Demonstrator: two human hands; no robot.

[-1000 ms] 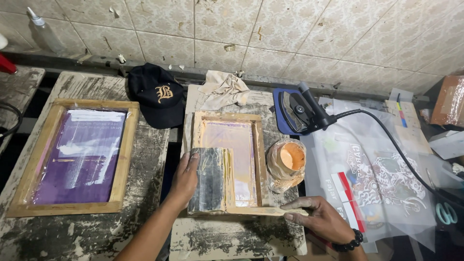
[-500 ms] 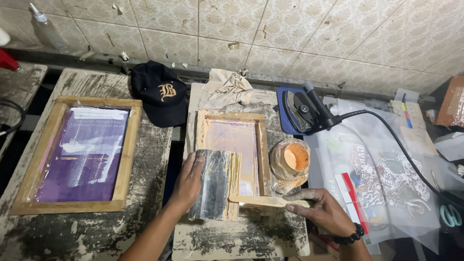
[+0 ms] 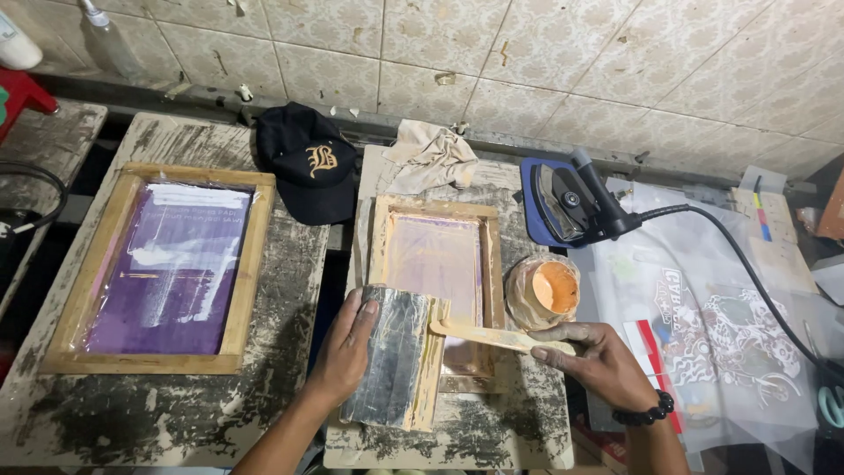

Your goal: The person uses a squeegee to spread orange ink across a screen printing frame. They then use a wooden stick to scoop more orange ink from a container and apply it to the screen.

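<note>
Under the left hand [image 3: 345, 352] lies a squeegee [image 3: 391, 356] taped silvery grey. The stick [image 3: 497, 335] in the right hand [image 3: 596, 361] is pale wood smeared peach. Just beyond it, the pot [image 3: 545, 291] holds orange ink. Far left, the framed screen [image 3: 167, 264] is purple.

Both forearms come up bare from the lower edge of the view, with no sleeve showing on either. The left hand [image 3: 345, 350] wears nothing: no ring, no band, no glove. The right hand [image 3: 598, 359] has a bracelet of round black beads [image 3: 649, 410] strung close together around the wrist, just below the hand. Pale smudges, perhaps dried paint, seem to mark the right hand's knuckles and fingers above the bracelet, though the view is too coarse to be sure.
</note>
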